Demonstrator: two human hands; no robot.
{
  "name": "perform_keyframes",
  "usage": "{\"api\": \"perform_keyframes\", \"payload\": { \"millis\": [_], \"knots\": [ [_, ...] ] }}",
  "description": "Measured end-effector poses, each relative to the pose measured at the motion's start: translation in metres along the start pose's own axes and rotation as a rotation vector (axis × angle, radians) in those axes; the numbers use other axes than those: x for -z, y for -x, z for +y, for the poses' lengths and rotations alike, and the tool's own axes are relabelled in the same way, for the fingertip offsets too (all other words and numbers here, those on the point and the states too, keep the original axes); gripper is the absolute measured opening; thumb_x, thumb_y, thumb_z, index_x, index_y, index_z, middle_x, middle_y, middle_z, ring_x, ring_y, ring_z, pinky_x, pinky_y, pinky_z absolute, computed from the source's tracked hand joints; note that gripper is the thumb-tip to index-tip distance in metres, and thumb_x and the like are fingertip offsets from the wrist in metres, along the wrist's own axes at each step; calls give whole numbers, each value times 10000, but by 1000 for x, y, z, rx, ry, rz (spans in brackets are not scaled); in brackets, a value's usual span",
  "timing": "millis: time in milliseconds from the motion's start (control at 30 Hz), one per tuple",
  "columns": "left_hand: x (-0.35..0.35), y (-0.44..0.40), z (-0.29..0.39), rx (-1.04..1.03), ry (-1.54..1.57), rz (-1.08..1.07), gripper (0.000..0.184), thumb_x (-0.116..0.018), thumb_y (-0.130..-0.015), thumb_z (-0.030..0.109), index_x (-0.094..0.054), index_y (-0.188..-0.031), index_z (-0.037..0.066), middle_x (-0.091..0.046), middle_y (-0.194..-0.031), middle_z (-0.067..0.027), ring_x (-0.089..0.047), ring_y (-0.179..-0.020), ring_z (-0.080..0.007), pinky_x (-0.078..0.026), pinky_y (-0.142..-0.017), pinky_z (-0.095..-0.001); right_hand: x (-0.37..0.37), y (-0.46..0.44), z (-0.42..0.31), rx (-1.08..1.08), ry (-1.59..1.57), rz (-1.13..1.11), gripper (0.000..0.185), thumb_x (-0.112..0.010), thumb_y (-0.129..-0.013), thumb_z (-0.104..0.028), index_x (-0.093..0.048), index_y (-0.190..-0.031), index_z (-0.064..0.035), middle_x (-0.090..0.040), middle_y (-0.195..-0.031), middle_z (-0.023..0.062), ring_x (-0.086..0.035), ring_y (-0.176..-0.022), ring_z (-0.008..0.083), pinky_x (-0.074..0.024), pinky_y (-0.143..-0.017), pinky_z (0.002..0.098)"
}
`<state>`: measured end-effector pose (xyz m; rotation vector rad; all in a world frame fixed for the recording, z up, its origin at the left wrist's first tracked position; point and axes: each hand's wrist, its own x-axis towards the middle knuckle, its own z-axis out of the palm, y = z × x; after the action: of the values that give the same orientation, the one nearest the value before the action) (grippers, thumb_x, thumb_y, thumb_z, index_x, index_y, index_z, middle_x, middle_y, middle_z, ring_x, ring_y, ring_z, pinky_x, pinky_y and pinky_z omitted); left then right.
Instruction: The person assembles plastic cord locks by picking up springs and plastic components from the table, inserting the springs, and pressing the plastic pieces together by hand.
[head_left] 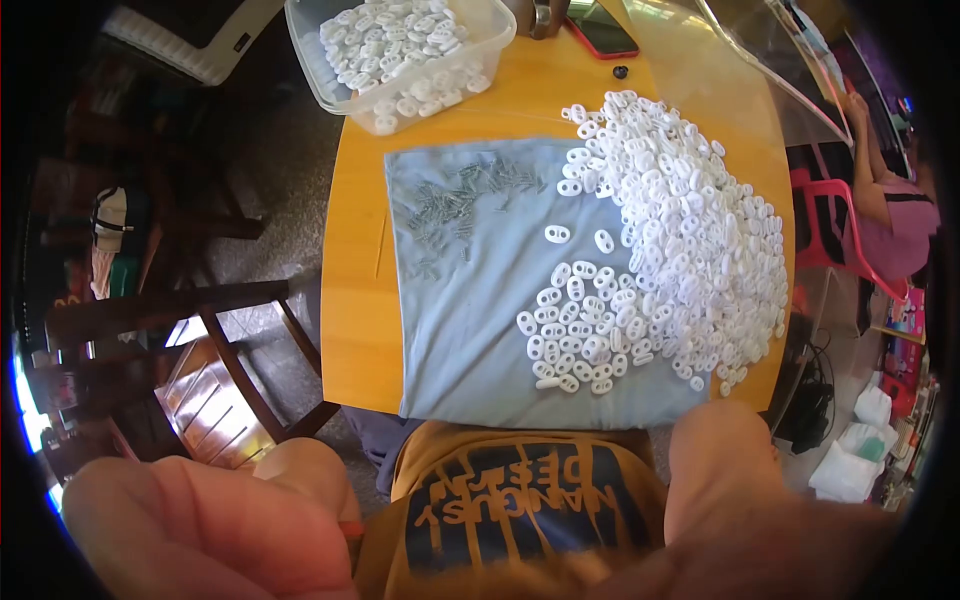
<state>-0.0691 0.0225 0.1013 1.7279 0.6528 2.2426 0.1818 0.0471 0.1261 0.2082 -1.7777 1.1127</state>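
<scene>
At the lower left, close to the camera, my left hand (pixel 210 520) has its fingers curled and pressed together; a small orange-red bit shows at its right edge, too little to identify. My right hand (pixel 740 510) is at the lower right, large and blurred, with most fingers hidden. Both hands are off the table, over my lap. On the table lies a blue-grey cloth (pixel 460 340) bearing small thin metal pieces (pixel 450 205) and a group of white oval two-holed pieces (pixel 590 325). A big heap of the same white pieces (pixel 690 210) covers the right side.
A clear plastic box (pixel 345 90) with more white pieces stands at the table's (pixel 350 340) back left. A phone (pixel 603 28) and a small black object (pixel 621 72) lie at the back. A wooden chair (pixel 245 375) is at left; another person (pixel 890 215) sits at far right.
</scene>
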Motion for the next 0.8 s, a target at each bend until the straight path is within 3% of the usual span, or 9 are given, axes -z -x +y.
{"api": "perform_keyframes", "payload": {
  "millis": [800],
  "knots": [
    [20,-6,11,-93,-25,100,264,-468,-843,92,-529,-1071,-27,-568,-842,-106,-512,-726,-188,-427,-686,-313,-7,-24,5,71,31,-85,368,-540,-807,-373,-486,-1097,-152,-559,-1079,77,-536,-920,262,-375,-807,429]
  ]
}}
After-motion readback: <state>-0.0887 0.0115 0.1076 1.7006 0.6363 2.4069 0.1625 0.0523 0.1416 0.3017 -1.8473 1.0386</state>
